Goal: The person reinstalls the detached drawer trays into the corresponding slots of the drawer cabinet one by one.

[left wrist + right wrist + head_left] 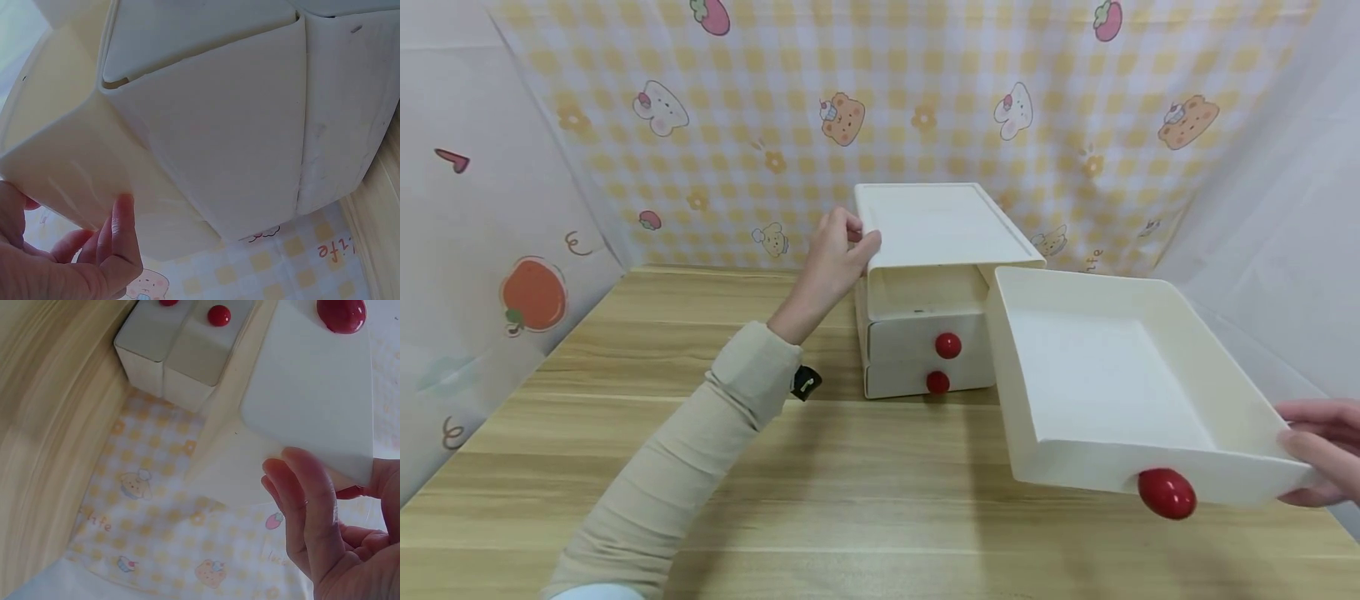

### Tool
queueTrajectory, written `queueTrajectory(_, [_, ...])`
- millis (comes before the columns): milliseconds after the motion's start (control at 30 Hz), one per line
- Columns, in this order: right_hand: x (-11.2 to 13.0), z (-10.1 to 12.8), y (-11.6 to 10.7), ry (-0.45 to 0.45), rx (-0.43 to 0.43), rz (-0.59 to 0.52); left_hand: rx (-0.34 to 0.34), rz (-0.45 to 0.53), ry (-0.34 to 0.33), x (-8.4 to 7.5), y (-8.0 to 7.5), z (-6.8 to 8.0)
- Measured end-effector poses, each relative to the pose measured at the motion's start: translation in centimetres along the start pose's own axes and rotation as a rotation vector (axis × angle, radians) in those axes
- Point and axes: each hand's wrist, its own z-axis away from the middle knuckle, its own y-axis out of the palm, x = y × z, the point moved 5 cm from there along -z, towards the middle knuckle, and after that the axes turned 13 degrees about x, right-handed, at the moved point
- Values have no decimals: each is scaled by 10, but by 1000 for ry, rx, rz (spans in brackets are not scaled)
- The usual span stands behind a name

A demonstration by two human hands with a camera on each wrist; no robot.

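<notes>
A small white drawer cabinet [940,225] stands at the back of the table, its top compartment gaping at the front. At the cabinet's upper left edge, my left hand [833,260] grips with the thumb on top; its fingertips lie along the side wall in the left wrist view. A pulled-out white drawer [1097,462], with nothing in it, hangs tilted in front and to the right. My right hand [1326,450] pinches this drawer by its front right corner. A shiny red knob [1167,493] sits on the drawer's front.
Below the open compartment are two closed drawers with red knobs [948,345]. The wooden table [880,508] reaches to a yellow checked cloth [737,167] behind and white cloth at both sides. Something small and black [806,382] shows beside the left sleeve.
</notes>
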Motion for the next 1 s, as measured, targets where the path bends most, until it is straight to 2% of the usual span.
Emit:
queueTrajectory(67, [4,1,5,-66,2,-41,0,1,-1,0,0,0])
queueTrajectory(167, [26,2,21,-139,34,-123,4,-1,1,0,0,-1])
queueTrajectory(300, [55,2,41,-234,79,-145,7,-1,-2,1,0,0])
queueTrajectory(367, [64,1,48,-282,106,-155,7,2,-7,2,0,-1])
queueTrajectory(467, [71,-1,56,-307,136,-145,6,3,-11,2,0,-1])
queueTrajectory(500, [72,-2,58,-300,139,-128,6,2,-12,2,1,-1])
queueTrajectory(733, [91,-1,71,-158,83,193,-2,-35,-15,0,1,-1])
queueTrajectory(1000, [97,-3,80,-89,75,318,-10,-38,-4,0,0,-1])
